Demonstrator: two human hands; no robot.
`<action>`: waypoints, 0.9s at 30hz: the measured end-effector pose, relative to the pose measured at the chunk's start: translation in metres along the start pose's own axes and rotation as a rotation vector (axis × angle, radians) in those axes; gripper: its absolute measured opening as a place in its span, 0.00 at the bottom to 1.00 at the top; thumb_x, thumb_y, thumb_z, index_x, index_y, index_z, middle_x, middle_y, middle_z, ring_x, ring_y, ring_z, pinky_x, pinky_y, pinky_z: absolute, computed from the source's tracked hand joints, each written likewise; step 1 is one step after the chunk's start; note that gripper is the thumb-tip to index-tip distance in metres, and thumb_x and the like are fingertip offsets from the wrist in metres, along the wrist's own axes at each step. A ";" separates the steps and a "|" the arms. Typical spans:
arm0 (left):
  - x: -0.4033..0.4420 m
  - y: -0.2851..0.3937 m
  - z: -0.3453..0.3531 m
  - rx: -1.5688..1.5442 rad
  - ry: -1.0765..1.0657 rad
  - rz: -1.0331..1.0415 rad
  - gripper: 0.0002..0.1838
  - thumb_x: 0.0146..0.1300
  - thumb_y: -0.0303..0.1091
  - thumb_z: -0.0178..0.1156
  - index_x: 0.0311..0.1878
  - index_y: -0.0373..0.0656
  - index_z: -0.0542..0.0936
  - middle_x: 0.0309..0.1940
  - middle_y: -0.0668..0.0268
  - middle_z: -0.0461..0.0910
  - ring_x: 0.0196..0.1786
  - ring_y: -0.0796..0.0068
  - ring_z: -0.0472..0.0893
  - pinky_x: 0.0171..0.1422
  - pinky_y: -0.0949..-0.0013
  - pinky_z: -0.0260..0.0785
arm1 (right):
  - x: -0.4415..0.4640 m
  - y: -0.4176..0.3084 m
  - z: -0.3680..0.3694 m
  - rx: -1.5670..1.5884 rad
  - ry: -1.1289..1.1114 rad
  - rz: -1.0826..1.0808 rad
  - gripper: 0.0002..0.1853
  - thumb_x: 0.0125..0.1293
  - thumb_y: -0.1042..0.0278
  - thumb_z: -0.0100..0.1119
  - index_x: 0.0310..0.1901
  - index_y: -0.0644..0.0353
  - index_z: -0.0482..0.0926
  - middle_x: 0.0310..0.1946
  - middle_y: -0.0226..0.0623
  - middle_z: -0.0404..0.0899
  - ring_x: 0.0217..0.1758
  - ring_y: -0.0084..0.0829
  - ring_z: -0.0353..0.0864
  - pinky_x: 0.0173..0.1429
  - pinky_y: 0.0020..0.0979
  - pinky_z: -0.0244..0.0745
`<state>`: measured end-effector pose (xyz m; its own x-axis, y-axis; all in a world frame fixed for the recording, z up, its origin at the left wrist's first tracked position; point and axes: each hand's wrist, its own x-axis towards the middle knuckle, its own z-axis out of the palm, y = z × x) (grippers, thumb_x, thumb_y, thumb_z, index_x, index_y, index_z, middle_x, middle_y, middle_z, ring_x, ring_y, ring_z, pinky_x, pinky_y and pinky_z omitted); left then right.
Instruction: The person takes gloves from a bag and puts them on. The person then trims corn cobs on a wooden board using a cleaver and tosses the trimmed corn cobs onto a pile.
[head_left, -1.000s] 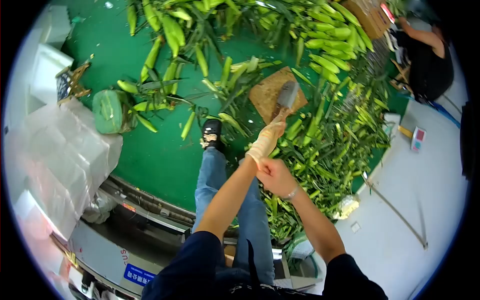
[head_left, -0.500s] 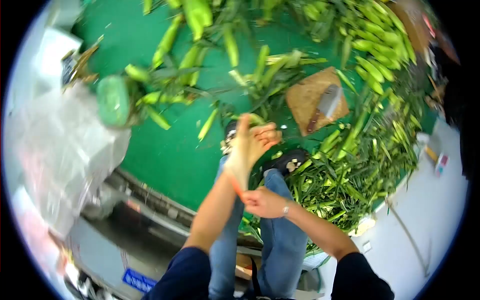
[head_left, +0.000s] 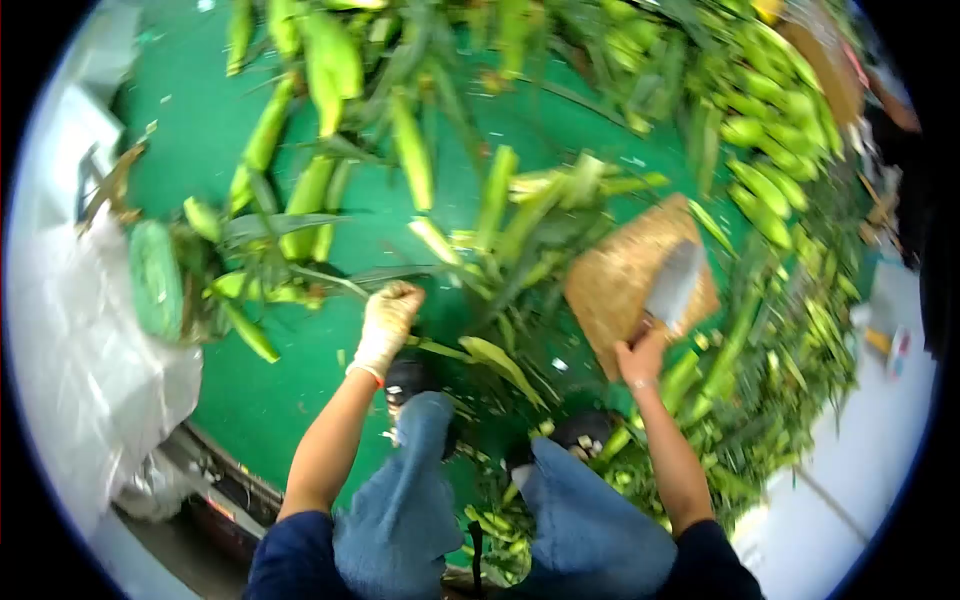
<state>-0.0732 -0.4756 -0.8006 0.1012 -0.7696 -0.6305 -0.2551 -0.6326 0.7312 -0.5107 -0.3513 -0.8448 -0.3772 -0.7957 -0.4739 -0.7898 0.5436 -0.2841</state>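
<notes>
My left hand [head_left: 388, 322], in a pale glove with a red band at the wrist, is closed above the green floor [head_left: 230, 395], near a long leaf; whether it grips anything is hidden. My right hand [head_left: 641, 358] is bare and wraps round the handle of a cleaver [head_left: 675, 285]. The cleaver's broad grey blade lies over a brown wooden board [head_left: 610, 275]. Cut stalks and leaves [head_left: 535, 215] lie just left of the board. Ears of corn in green husks [head_left: 410, 150] lie further ahead.
Husks and leaves [head_left: 790, 400] are heaped at the right, with a pile of corn ears [head_left: 765, 190] beyond. At the left are a green bundle [head_left: 157, 280] and a plastic-wrapped stack [head_left: 110, 370]. Another person [head_left: 900, 170] is at the far right edge.
My hands have moved apart from the glove's cuff. My left hand has closed and gone left; my right hand has moved right and taken hold of the cleaver. The view has shifted.
</notes>
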 end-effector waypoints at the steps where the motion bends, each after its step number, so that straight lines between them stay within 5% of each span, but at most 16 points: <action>1: 0.010 -0.031 -0.022 0.176 0.051 -0.039 0.07 0.62 0.32 0.62 0.34 0.38 0.82 0.28 0.70 0.79 0.33 0.78 0.72 0.43 0.72 0.67 | 0.004 0.004 0.001 0.081 0.003 0.015 0.34 0.54 0.61 0.64 0.59 0.73 0.65 0.54 0.60 0.69 0.57 0.52 0.68 0.62 0.42 0.65; 3: -0.012 -0.014 -0.079 0.386 0.365 0.034 0.07 0.64 0.32 0.60 0.35 0.38 0.81 0.27 0.70 0.78 0.34 0.80 0.71 0.43 0.72 0.68 | 0.009 0.015 -0.008 0.319 0.026 0.065 0.25 0.55 0.66 0.61 0.52 0.72 0.71 0.45 0.54 0.77 0.47 0.45 0.76 0.54 0.40 0.72; 4: -0.015 -0.023 -0.112 0.411 0.501 0.093 0.10 0.64 0.37 0.59 0.38 0.39 0.81 0.30 0.62 0.81 0.36 0.68 0.76 0.43 0.68 0.70 | 0.008 0.028 -0.014 0.367 0.075 0.053 0.20 0.56 0.69 0.59 0.49 0.71 0.75 0.40 0.51 0.81 0.41 0.41 0.80 0.49 0.39 0.75; 5: -0.015 -0.031 -0.141 0.537 0.633 0.191 0.09 0.62 0.34 0.59 0.42 0.40 0.80 0.35 0.60 0.81 0.40 0.64 0.77 0.46 0.65 0.71 | 0.006 0.036 -0.014 0.352 0.385 -0.149 0.13 0.58 0.67 0.59 0.39 0.68 0.74 0.31 0.46 0.77 0.32 0.43 0.76 0.41 0.41 0.72; 6: -0.016 -0.037 -0.168 0.760 0.746 0.294 0.12 0.59 0.32 0.59 0.46 0.41 0.79 0.39 0.58 0.80 0.43 0.60 0.78 0.48 0.62 0.71 | 0.011 0.072 -0.027 0.016 0.234 0.000 0.17 0.60 0.65 0.59 0.44 0.71 0.74 0.31 0.46 0.74 0.35 0.45 0.74 0.44 0.43 0.71; 8: -0.007 -0.048 -0.205 1.162 0.844 0.420 0.20 0.54 0.28 0.59 0.53 0.43 0.76 0.49 0.54 0.79 0.50 0.52 0.79 0.52 0.57 0.72 | 0.007 0.078 -0.024 0.017 0.434 -0.022 0.20 0.61 0.63 0.59 0.47 0.73 0.73 0.34 0.50 0.74 0.37 0.48 0.74 0.47 0.44 0.70; 12: 0.015 -0.051 -0.239 1.530 0.601 0.409 0.30 0.47 0.21 0.57 0.59 0.44 0.73 0.55 0.55 0.76 0.59 0.50 0.73 0.63 0.50 0.63 | 0.027 0.094 0.019 0.251 0.487 0.064 0.24 0.62 0.60 0.59 0.49 0.76 0.75 0.35 0.53 0.80 0.33 0.46 0.79 0.45 0.42 0.74; 15: 0.046 -0.062 -0.270 1.709 0.423 0.486 0.23 0.45 0.26 0.61 0.50 0.45 0.78 0.45 0.58 0.79 0.57 0.53 0.74 0.62 0.48 0.63 | 0.023 0.113 0.048 0.438 0.374 0.205 0.25 0.60 0.64 0.58 0.54 0.76 0.73 0.41 0.48 0.82 0.38 0.40 0.81 0.46 0.37 0.77; 17: 0.017 -0.015 -0.235 1.502 0.356 0.589 0.23 0.40 0.28 0.66 0.46 0.44 0.78 0.39 0.58 0.78 0.50 0.52 0.76 0.56 0.51 0.67 | 0.018 0.087 0.059 0.724 0.312 0.285 0.24 0.59 0.68 0.57 0.54 0.74 0.73 0.38 0.43 0.82 0.37 0.35 0.82 0.42 0.33 0.79; 21: -0.001 0.031 -0.157 1.130 0.568 0.704 0.25 0.40 0.31 0.68 0.47 0.40 0.78 0.38 0.54 0.80 0.45 0.51 0.79 0.52 0.54 0.71 | -0.009 -0.077 0.041 1.027 0.238 0.299 0.22 0.57 0.76 0.54 0.54 0.72 0.72 0.28 0.37 0.81 0.29 0.31 0.84 0.32 0.29 0.80; 23: 0.006 0.052 -0.110 0.953 0.526 0.732 0.26 0.40 0.32 0.69 0.48 0.38 0.78 0.38 0.51 0.81 0.43 0.50 0.81 0.50 0.55 0.73 | -0.006 -0.088 0.045 1.223 0.124 0.404 0.14 0.60 0.72 0.56 0.43 0.75 0.71 0.27 0.39 0.79 0.29 0.31 0.84 0.27 0.30 0.79; 27: 0.014 0.153 0.032 0.767 -0.181 0.725 0.30 0.47 0.38 0.67 0.53 0.33 0.73 0.36 0.46 0.81 0.41 0.49 0.82 0.48 0.59 0.75 | -0.030 -0.042 0.027 1.010 0.348 0.290 0.07 0.54 0.70 0.58 0.26 0.64 0.74 0.20 0.32 0.73 0.23 0.26 0.71 0.30 0.33 0.68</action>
<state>-0.1420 -0.5804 -0.7063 -0.4457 -0.8755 -0.1864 -0.7398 0.2430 0.6274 -0.4525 -0.3430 -0.8411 -0.7247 -0.5483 -0.4173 0.0490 0.5631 -0.8249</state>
